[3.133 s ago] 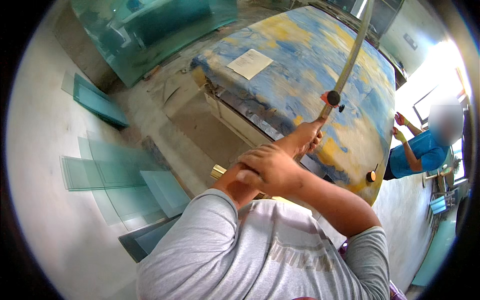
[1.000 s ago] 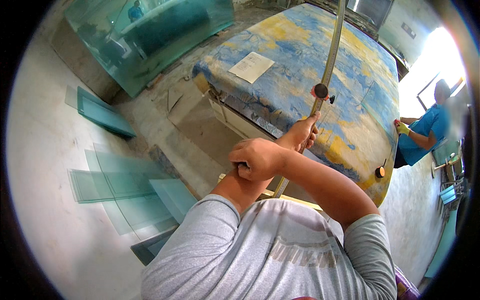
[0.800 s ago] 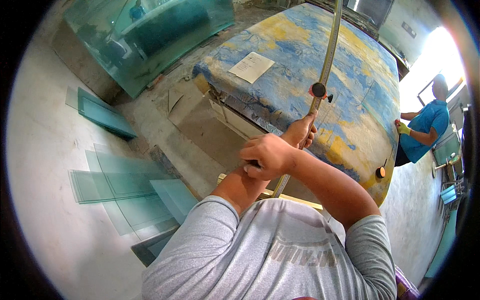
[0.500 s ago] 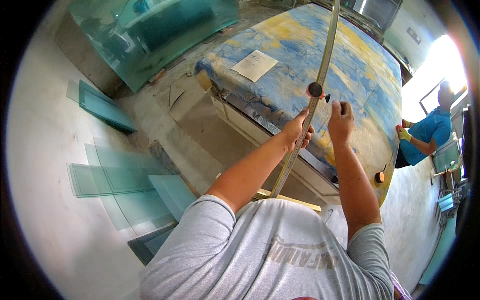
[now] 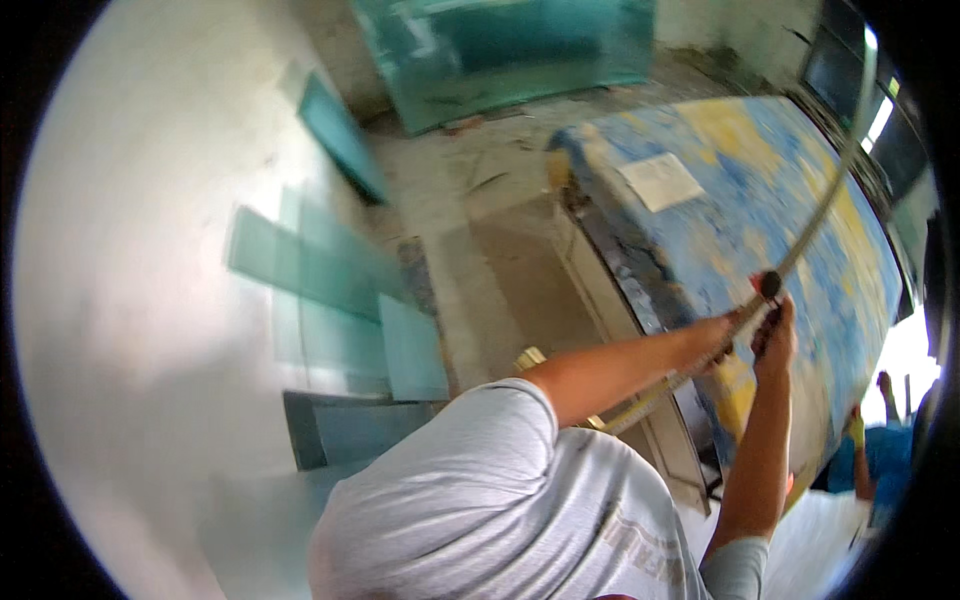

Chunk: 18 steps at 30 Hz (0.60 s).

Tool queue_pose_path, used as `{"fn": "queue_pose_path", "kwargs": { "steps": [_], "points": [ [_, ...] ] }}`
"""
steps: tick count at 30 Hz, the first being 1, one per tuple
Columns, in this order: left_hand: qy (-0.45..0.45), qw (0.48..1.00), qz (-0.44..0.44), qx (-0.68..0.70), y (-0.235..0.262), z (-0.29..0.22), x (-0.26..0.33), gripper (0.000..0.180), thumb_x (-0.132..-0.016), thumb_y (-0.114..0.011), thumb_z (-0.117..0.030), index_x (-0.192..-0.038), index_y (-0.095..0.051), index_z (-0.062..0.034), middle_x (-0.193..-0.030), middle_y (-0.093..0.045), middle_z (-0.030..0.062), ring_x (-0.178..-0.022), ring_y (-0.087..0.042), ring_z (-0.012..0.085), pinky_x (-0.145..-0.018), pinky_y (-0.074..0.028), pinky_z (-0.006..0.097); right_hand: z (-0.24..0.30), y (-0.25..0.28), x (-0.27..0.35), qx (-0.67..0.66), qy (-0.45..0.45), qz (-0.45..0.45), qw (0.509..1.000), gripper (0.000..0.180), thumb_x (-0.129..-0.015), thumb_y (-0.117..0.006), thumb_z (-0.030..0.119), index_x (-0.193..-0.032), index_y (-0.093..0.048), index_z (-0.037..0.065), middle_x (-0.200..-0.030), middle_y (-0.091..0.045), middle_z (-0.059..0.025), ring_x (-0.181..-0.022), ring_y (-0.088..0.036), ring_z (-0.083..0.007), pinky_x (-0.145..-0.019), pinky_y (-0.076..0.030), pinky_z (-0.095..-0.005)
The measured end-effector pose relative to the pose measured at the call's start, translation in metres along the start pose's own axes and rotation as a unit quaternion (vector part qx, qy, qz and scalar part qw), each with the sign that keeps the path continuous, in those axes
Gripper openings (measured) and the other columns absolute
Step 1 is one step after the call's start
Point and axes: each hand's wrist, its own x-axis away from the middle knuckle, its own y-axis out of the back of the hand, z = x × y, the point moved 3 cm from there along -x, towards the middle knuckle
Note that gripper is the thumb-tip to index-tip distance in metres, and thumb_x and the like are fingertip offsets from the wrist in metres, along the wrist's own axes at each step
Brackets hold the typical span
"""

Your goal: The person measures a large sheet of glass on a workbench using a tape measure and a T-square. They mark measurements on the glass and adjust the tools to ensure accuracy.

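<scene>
A long, slim metal rule [image 5: 824, 212] slants across my body over the table; it is smeared by motion. My left hand [image 5: 718, 342] is wrapped round its lower part. On the rule sits a sliding head [image 5: 770, 284] with a round black knob and a bit of red. Just below that knob my right hand [image 5: 776, 335] is closed, its fingers against the sliding head and partly blurred. Beneath both hands is the worktable [image 5: 765, 235], covered in blue and yellow patterned cloth. A white sheet of paper [image 5: 662, 181] lies on the cloth.
Glass sheets [image 5: 330, 265] lean against the white wall at left, with a narrower stack [image 5: 342, 140] farther back. Large glass panes [image 5: 510, 65] stand at the far end. Past the table's right edge, a person in blue [image 5: 885, 460] is partly in view.
My view has swung left, so the table and paper sit farther right. My right hand, apart from the rule before, has come to the sliding head. My left hand still holds the rule.
</scene>
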Motion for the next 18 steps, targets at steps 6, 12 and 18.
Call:
{"fn": "queue_pose_path", "kwargs": {
  "steps": [6, 12, 18],
  "points": [
    [-0.025, 0.991, -0.068, -0.110, -0.012, -0.001, 0.018, 0.064, -0.093, -0.060, -0.065, -0.093, -0.064, -0.0014, -0.058, -0.051, 0.0063, -0.041, -0.051, 0.0201, -0.038, -0.041, 0.037, 0.013, 0.000, 0.023, -0.068, 0.030, 0.019, 0.997, 0.037, -0.100, -0.064, 0.048, -0.084, -0.055, 0.016, -0.059, -0.040, 0.0061, -0.043, -0.032, -0.0075, -0.039, -0.026, -0.0260],
    [-0.090, 0.965, -0.100, -0.227, -0.070, -0.029, 0.070, 0.040, -0.083, -0.083, -0.036, -0.077, -0.064, -0.0011, -0.055, -0.057, 0.0082, -0.046, -0.056, 0.0194, -0.045, -0.045, 0.037, 0.068, 0.007, 0.075, -0.084, 0.108, 0.052, 0.989, 0.038, -0.101, -0.064, 0.045, -0.083, -0.052, 0.014, -0.060, -0.040, 0.0038, -0.045, -0.034, -0.0076, -0.041, -0.027, -0.0256],
    [-0.105, 0.939, -0.133, -0.298, -0.127, -0.023, 0.095, 0.037, -0.083, -0.082, -0.034, -0.084, -0.066, -0.0006, -0.059, -0.061, 0.0092, -0.052, -0.060, 0.0211, -0.050, -0.048, 0.037, 0.095, 0.044, 0.112, -0.016, 0.232, 0.076, 0.970, 0.041, -0.104, -0.059, 0.046, -0.080, -0.050, 0.014, -0.060, -0.043, 0.0022, -0.046, -0.036, -0.0083, -0.044, -0.028, -0.0255]
  ]
}}
